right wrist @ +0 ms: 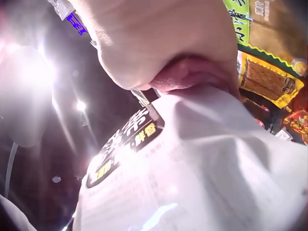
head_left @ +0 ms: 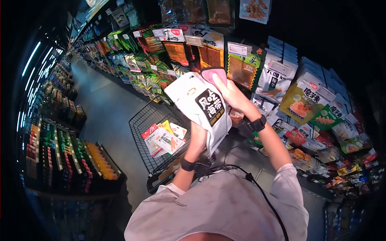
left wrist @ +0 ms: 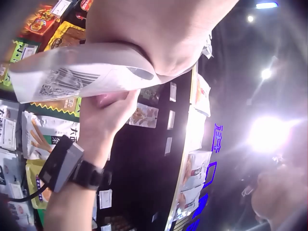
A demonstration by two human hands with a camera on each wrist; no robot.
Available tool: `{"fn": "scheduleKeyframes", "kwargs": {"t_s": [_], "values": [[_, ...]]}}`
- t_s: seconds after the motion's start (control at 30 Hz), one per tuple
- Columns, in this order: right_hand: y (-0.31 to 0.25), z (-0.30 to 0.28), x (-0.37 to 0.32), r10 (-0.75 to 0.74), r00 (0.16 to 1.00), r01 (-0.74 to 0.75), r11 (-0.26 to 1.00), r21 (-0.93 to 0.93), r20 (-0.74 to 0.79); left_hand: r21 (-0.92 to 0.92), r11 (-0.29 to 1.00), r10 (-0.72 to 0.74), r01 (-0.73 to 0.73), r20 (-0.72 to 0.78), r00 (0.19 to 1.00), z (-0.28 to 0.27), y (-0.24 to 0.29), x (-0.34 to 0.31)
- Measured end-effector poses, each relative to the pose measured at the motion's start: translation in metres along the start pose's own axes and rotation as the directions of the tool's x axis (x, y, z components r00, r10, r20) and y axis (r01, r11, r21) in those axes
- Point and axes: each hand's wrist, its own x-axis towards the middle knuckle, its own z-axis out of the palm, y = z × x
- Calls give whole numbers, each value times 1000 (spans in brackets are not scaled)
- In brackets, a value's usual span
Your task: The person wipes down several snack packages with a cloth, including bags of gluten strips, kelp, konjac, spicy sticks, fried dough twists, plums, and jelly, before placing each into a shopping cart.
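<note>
A white snack packet (head_left: 210, 108) with a black label and bold Chinese characters is held up in front of the chest. My left hand (head_left: 198, 134) holds it from behind, its fingers hidden by the packet. At the packet's upper right, my right hand (head_left: 235, 96) grips a pink, dark-edged thing (head_left: 209, 73), thumb lying over it. Its kind I cannot tell. In the left wrist view the packet's back (left wrist: 67, 84) shows a barcode, with the right hand's curled fingers close beside it. Creased white film fills the lower right wrist view.
A black wire shopping cart (head_left: 134, 124) stands below to the left, with several snack packets (head_left: 165, 139) inside. Hanging snack packs line the rack (head_left: 277, 80) in front and to the right. Across the aisle floor (head_left: 94, 92) is a shelf of bottles (head_left: 60, 148).
</note>
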Motion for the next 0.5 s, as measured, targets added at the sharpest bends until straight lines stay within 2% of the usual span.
{"fn": "scheduleKeyframes", "kwargs": {"t_s": [0.03,0.07,0.13,0.17,0.2,0.27,0.3,0.37,0.4,0.47,0.5], "values": [[6,3,-5,-42,999,42,998,54,1,-140,990,-42,34,-55,998,-2,2,-1],[11,9,-14,22,1000,-23,989,145,10,-135,990,28,-37,-70,997,-6,4,-2],[17,24,-30,-34,997,39,997,72,-70,-261,965,-9,-32,-154,988,-5,27,0],[20,33,-37,-70,991,75,996,47,-111,-177,983,15,-54,-214,977,-15,23,2],[26,40,-41,-60,993,66,996,58,-97,-283,957,-3,-70,-251,968,-27,7,9],[37,54,-51,-41,997,46,996,79,-69,-403,914,-82,-33,-263,961,-38,9,6],[37,53,-55,89,996,-89,994,65,10,-383,924,-97,-12,-265,959,-44,10,6],[39,53,-55,201,978,-206,975,89,54,-375,926,-154,54,-242,958,-62,11,9],[44,56,-53,189,982,-190,972,139,20,-433,893,-243,123,-233,942,-57,37,4],[52,66,-50,111,990,-89,971,224,-86,-609,792,-182,52,-154,971,-62,49,3],[54,74,-48,46,986,-5,968,252,-157,-595,802,-190,52,-172,967,-66,45,0]]}}
